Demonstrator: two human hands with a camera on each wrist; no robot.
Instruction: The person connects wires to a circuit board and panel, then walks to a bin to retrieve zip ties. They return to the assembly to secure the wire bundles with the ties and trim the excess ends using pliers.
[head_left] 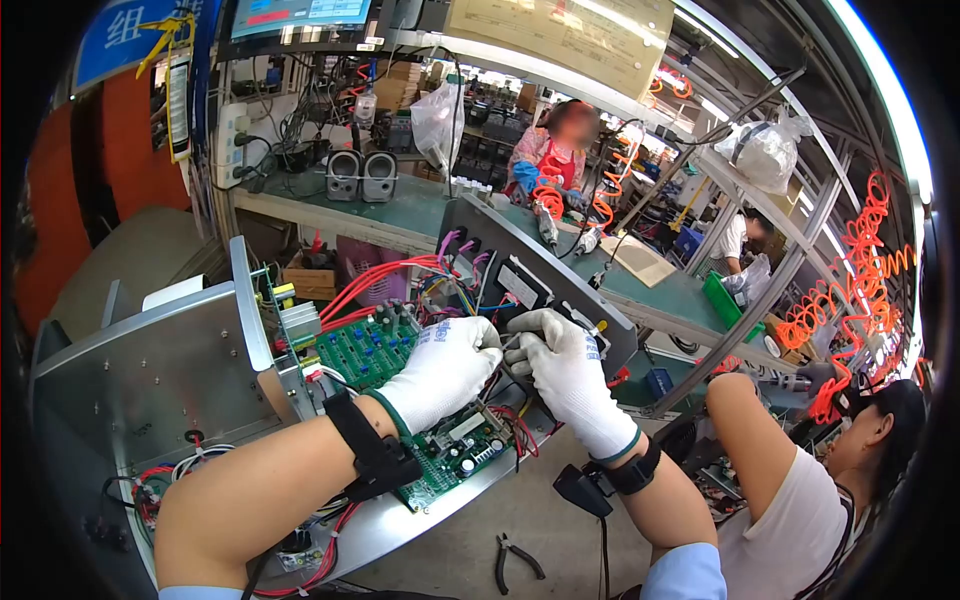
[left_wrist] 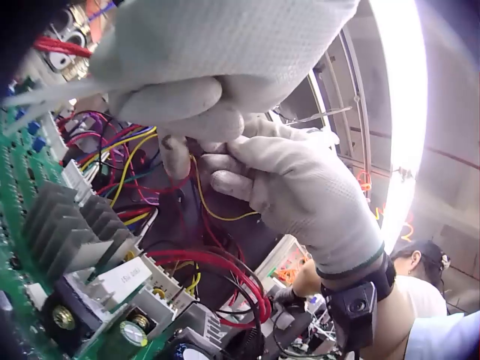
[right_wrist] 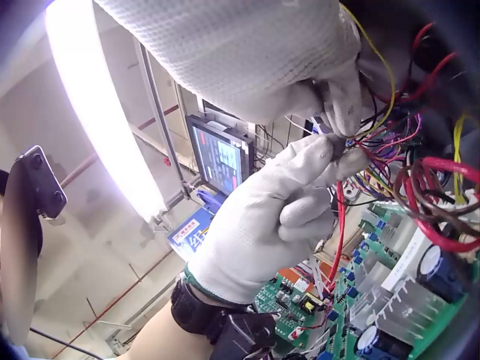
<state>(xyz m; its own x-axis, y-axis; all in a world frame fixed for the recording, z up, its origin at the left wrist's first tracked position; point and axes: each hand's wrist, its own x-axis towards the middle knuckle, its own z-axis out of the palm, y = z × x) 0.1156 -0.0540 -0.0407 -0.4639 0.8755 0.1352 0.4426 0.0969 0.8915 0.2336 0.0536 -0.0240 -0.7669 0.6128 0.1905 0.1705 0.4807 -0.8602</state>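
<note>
White knit gloves cover both hands, which meet fingertip to fingertip over a bundle of thin coloured wires (right_wrist: 386,146) behind the circuit boards. My left hand (head_left: 440,368) pinches at the bundle with thumb and forefinger. A pale, thin cable tie (left_wrist: 56,94) sticks out from its curled fingers in the left wrist view. From the other side my right hand (head_left: 572,378) pinches the wires close beside the left fingertips. Its fingers mostly hide the pinched spot; I cannot tell which strands they hold. The green circuit board (head_left: 370,350) lies under the left hand.
A dark upright panel (head_left: 540,250) stands behind the hands, with thick red cables (head_left: 375,285) at its left. An open metal housing (head_left: 150,370) is at the left. Pliers (head_left: 515,562) lie below. A person (head_left: 800,500) is close at right; another (head_left: 555,155) works across the bench.
</note>
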